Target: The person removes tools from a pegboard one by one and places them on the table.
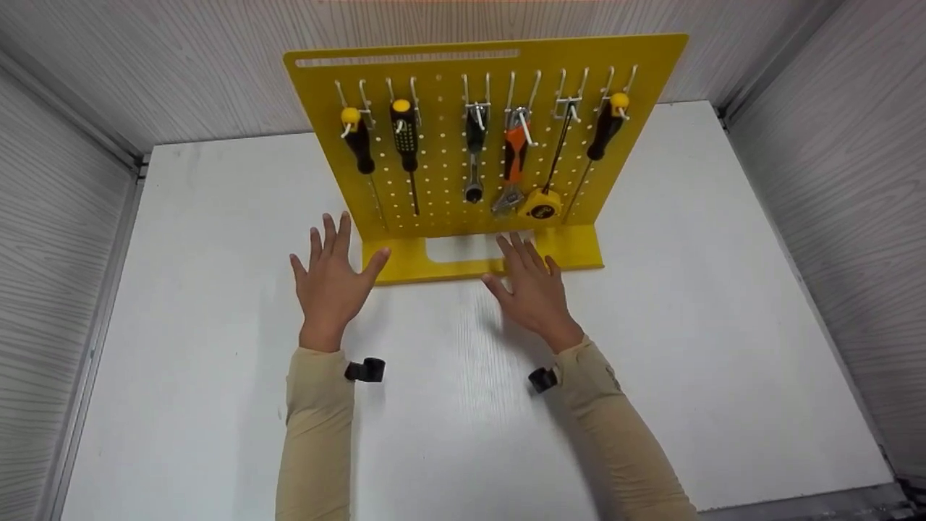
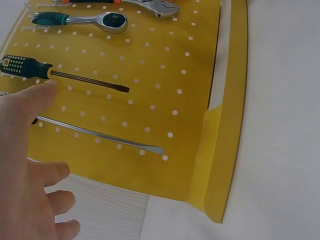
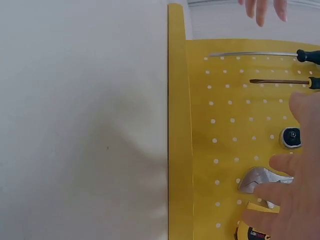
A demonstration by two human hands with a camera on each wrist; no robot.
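Note:
A yellow pegboard [image 1: 448,166] stands upright on its base. My left hand [image 1: 331,286], fingers spread and holding nothing, is beside the board's lower left corner. My right hand [image 1: 534,289] hovers with straight fingers before the base, below the tape measure [image 1: 542,205]. On white hooks hang a screwdriver [image 1: 359,141] at far left, a second screwdriver [image 1: 405,137], a ratchet wrench [image 1: 474,155], an adjustable wrench [image 1: 515,159] with orange grips and another screwdriver [image 1: 608,129] at far right. In the right wrist view, my right fingers overlap the adjustable wrench's head [image 3: 257,180].
The board's yellow base [image 1: 571,246] rests on a white table [image 1: 448,405] and has a cut-out at its middle. Wood-grained panels [image 1: 145,65] enclose the table at the back and sides. A small black camera [image 1: 372,370] sits at the left wrist, another [image 1: 542,379] at the right.

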